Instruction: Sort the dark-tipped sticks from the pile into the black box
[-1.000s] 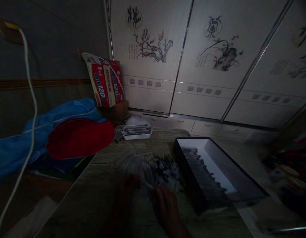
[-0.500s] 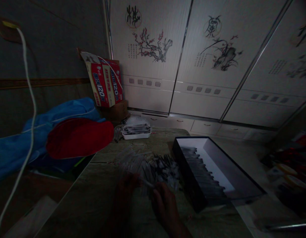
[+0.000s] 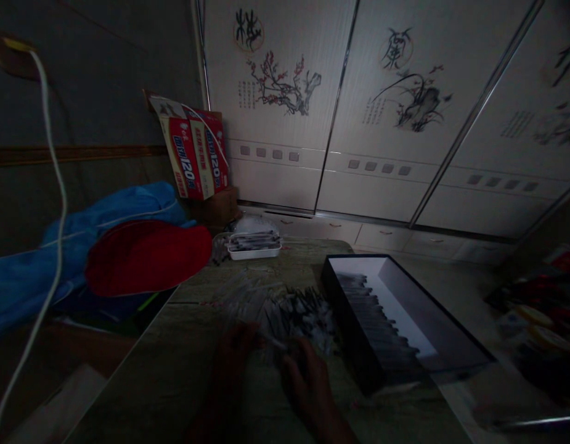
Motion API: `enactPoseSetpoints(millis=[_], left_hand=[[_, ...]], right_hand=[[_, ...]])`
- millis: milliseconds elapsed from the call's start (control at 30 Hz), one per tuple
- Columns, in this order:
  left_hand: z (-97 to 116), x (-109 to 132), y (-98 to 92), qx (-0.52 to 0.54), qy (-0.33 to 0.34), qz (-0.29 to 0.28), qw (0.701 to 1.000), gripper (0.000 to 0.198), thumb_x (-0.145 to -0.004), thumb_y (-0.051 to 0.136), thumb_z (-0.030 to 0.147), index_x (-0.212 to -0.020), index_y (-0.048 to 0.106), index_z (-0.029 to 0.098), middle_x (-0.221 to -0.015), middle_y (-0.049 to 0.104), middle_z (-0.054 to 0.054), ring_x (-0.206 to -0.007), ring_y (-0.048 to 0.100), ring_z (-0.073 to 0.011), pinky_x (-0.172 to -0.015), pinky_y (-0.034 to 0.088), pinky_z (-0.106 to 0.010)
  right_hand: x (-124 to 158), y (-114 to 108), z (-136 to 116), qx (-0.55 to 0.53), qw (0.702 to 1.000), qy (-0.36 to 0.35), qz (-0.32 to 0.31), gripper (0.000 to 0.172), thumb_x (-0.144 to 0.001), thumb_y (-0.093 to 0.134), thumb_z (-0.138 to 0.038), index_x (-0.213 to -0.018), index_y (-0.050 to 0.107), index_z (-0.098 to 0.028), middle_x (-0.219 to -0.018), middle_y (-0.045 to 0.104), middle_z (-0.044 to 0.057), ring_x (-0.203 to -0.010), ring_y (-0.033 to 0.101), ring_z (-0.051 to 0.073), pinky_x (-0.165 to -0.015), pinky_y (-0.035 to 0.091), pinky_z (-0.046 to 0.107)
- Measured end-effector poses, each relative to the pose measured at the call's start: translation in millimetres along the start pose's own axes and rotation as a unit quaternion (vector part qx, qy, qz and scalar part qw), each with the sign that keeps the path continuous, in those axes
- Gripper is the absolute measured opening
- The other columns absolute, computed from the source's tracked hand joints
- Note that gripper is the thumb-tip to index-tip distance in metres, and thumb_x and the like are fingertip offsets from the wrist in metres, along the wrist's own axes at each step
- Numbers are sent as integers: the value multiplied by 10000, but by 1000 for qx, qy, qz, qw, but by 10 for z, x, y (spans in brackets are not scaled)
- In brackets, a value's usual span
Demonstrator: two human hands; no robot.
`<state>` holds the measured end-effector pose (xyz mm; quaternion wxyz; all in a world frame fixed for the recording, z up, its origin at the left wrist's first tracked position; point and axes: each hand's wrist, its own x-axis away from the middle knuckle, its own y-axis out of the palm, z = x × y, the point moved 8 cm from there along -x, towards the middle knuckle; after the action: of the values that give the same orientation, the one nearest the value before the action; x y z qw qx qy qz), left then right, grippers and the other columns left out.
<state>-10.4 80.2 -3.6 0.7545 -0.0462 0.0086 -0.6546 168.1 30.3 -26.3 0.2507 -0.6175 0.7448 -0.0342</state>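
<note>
1. The right hand's (image 3: 305, 376) fingers are pinched on one end of a thin pen-like stick (image 3: 273, 339).
2. The left hand (image 3: 236, 345) is by the other end; it's too dark to tell if its fingers grip.
3. The right hand has moved a tiny bit up and left, so they seem busy with this same stick.
4. Loose clear sticks (image 3: 248, 299) and black bits (image 3: 301, 311) lie just past the hands.
5. A dark box (image 3: 347, 327) sits to the right, with dark sticks (image 3: 377, 320) in a row.
</note>
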Motion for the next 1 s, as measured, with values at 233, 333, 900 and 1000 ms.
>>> enactPoseSetpoints(millis=[233, 333, 900, 1000], left_hand=[[-20, -18, 0, -17, 1, 3, 1000, 356, -684, 616, 534, -606, 619, 187, -569, 620, 11, -590, 582, -167, -639, 470, -273], [-3, -24, -15, -21, 7, 9, 1000, 376, -680, 604, 561, -618, 626, 190, -591, 639, 3, -621, 603, -175, -647, 473, -271], [48, 13, -33, -14, 4, 12, 1000, 370, -685, 608, 553, -604, 634, 193, -603, 648, -6, -630, 603, -184, -656, 476, -281], [57, 22, -31, -19, 1, 12, 1000, 367, -681, 612, 551, -617, 639, 190, -586, 648, -4, -611, 602, -188, -647, 478, -289]], right_hand=[[-6, 44, -15, -37, 999, 5, -23, 303, -956, 384, -378, -861, 589, -176, -584, 551, -15, -501, 538, 128, -483, 401, 204], [5, 8, -8, -36, 999, -2, 4, 218, -923, 460, -369, -875, 566, -185, -629, 574, -12, -532, 554, 129, -493, 414, 200], [-11, -62, -128, 44, 998, -50, 15, 228, -916, 461, -308, -821, 617, -171, -661, 614, 15, -593, 570, 138, -545, 407, 211], [-10, -57, -105, 49, 997, -54, 14, 208, -912, 465, -286, -783, 588, -178, -626, 576, -6, -562, 539, 125, -521, 381, 204]])
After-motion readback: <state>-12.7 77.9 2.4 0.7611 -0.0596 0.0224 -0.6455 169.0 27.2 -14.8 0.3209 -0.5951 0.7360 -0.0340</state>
